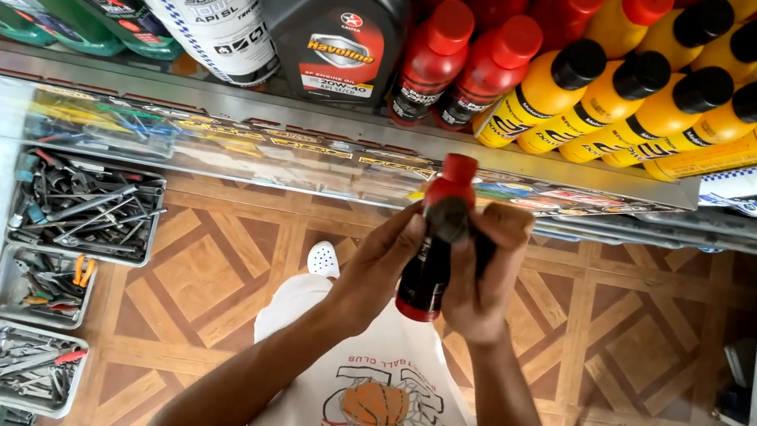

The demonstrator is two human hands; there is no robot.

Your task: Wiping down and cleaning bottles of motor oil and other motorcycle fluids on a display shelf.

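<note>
Shop shelf (313, 116) ahead, red bottle (435, 242) upright, cap up, both hands (380, 264) gripping

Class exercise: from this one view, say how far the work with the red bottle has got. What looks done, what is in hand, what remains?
Done: red bottles and yellow bottles stand in rows on the shelf. In hand: the left hand and right hand hold one red bottle in front of the shelf, cap on. Left: this bottle is not yet among the rows.
</note>
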